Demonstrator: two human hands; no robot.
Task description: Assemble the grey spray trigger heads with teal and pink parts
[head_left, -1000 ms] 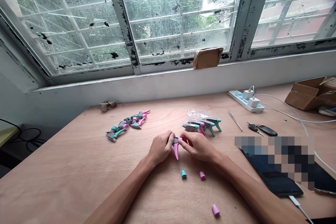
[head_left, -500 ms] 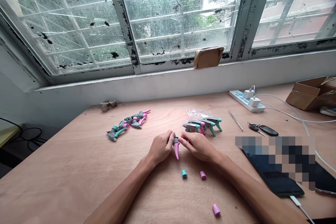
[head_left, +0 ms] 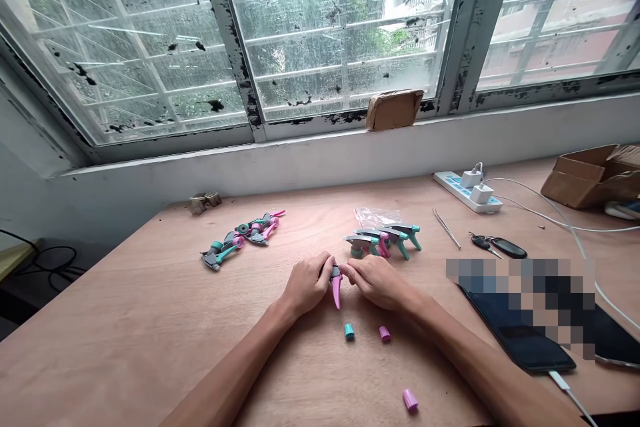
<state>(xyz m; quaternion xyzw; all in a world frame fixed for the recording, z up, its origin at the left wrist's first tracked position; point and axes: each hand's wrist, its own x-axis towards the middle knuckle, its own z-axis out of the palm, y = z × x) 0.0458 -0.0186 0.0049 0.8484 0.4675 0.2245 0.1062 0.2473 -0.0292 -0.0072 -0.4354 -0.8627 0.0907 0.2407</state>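
My left hand (head_left: 306,283) is closed around a trigger spray head (head_left: 337,291) with a grey body and a pink trigger pointing down toward me. My right hand (head_left: 383,282) is closed too, its thumb and forefinger pinching the spray head's other side; the fingertips hide what part they grip. On the table below the hands lie a teal nozzle cap (head_left: 349,331) and a pink nozzle cap (head_left: 385,334). Nearer to me is another pink cap (head_left: 410,400). Behind my right hand several spray heads (head_left: 383,240) stand in a row.
More spray heads (head_left: 243,237) lie heaped at the left. Beyond the row is a clear plastic bag (head_left: 377,217). To the right are tweezers (head_left: 447,229), keys (head_left: 483,242), a power strip (head_left: 467,192), a charging phone (head_left: 520,340) and a cardboard box (head_left: 575,177).
Both hands keep their hold on the spray head, with only slight finger movement. Its pink trigger sits marginally lower, and the whole view has shifted a little.
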